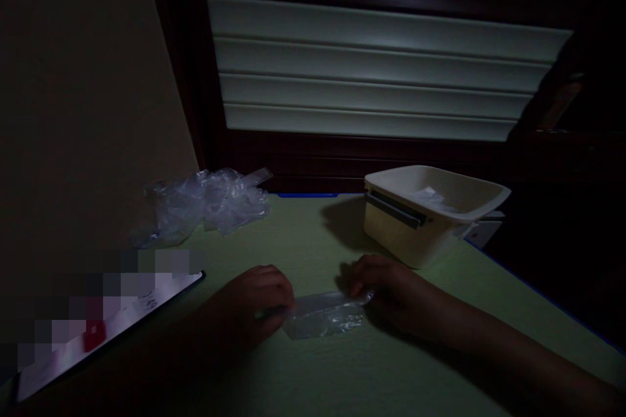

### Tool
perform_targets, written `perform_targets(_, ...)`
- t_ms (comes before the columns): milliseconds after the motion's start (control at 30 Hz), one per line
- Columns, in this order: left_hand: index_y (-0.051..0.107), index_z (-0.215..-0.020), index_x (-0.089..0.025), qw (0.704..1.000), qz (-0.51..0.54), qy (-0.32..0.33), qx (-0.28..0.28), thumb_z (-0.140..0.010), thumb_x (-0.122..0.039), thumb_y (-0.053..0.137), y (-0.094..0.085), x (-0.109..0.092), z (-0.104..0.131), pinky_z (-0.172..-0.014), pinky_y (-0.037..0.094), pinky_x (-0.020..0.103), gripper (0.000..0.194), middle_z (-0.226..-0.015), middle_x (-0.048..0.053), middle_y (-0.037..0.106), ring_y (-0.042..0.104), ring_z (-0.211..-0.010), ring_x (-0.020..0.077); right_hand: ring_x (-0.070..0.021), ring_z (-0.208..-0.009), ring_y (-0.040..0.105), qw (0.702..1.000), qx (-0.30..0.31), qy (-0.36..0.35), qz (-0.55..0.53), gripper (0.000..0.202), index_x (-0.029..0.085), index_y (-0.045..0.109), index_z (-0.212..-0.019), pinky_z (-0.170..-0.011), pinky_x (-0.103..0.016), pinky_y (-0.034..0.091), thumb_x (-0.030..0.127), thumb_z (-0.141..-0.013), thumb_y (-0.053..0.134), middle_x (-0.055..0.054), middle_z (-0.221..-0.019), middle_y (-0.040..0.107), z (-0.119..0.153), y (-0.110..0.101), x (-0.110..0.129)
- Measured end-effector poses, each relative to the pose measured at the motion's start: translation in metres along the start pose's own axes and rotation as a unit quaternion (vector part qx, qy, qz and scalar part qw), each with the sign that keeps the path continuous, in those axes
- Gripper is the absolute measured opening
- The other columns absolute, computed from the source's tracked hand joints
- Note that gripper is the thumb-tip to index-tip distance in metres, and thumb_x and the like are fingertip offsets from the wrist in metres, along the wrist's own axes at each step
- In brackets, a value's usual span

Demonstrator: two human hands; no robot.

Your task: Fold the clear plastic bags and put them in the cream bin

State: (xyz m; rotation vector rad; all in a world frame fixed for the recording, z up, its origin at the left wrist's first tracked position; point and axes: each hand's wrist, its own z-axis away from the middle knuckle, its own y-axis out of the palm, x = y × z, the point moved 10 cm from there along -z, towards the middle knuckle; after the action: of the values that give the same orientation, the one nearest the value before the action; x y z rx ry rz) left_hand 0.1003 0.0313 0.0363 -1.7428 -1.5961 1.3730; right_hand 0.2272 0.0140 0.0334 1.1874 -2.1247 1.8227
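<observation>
A small clear plastic bag is stretched between my two hands, just over the green tabletop. My left hand has its fingers closed on the bag's left end. At the opposite end, my right hand pinches the bag near its upper right corner. Dim light hides most of the fingertips. Beyond my right hand stands a cream plastic bin with a dark handle, and some clear plastic shows inside it. A heap of clear plastic bags lies at the back left.
A lit tablet-like screen, partly pixelated, lies at the left. The green table has a blue edge and meets a dark wooden frame with pale slats. A wall rises at the left. A white object sits behind the bin.
</observation>
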Motion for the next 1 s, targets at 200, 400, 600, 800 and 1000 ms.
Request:
perform_targets(200,0.058,-0.078,-0.015,0.997,-0.063,0.005,0.040,-0.078,-0.006,0.047,0.002,-0.009,-0.002,-0.072,0.039,0.029,0.015,-0.080,0.003,0.060,0.051,-0.078,0.0156,-0.0230,-0.099,0.055,0.991,-0.076,-0.007,0.112,0.051,0.015,0.059,-0.108,-0.085,-0.039,0.045,-0.004,-0.064,0.040,-0.012,-0.108,0.060,0.010,-0.022,0.019)
perform_targets(400,0.057,-0.079,-0.016,0.984,-0.158,0.034,0.074,-0.077,-0.006,0.051,0.012,-0.013,0.000,-0.075,0.038,0.030,0.012,-0.082,0.002,0.059,0.050,-0.079,0.0168,-0.0259,-0.115,0.047,0.984,-0.056,-0.027,0.169,0.043,0.011,0.043,-0.128,-0.093,-0.043,0.043,0.024,-0.087,0.040,-0.016,-0.128,0.049,0.016,-0.001,0.047)
perform_targets(600,0.055,-0.080,-0.016,0.974,-0.196,0.074,0.090,-0.076,-0.004,0.048,0.018,-0.023,0.003,-0.075,0.038,0.031,0.014,-0.081,0.002,0.058,0.050,-0.076,0.0166,-0.0268,-0.127,0.033,0.978,0.136,-0.037,0.156,0.055,0.008,0.034,-0.135,-0.103,-0.042,0.032,0.032,-0.087,0.046,-0.017,-0.139,0.032,0.016,0.043,0.058)
perform_targets(800,0.054,-0.083,-0.016,0.990,-0.126,0.054,0.030,-0.076,-0.015,0.052,0.005,-0.038,0.001,-0.072,0.038,0.030,0.007,-0.082,0.002,0.058,0.050,-0.076,0.0164,-0.0278,-0.125,0.035,0.966,0.181,-0.015,0.185,0.056,0.003,0.036,-0.133,-0.102,-0.041,0.031,0.031,-0.086,0.047,-0.019,-0.138,0.033,0.014,0.046,0.058)
perform_targets(1000,0.055,-0.078,-0.018,0.979,-0.186,0.070,0.047,-0.084,-0.013,0.050,0.019,-0.032,0.001,-0.069,0.036,0.027,0.010,-0.080,-0.001,0.059,0.050,-0.075,0.0144,-0.0245,-0.119,0.044,0.979,0.085,-0.044,0.182,0.045,0.008,0.045,-0.128,-0.098,-0.035,0.040,0.022,-0.085,0.047,-0.016,-0.133,0.045,0.011,0.035,0.060)
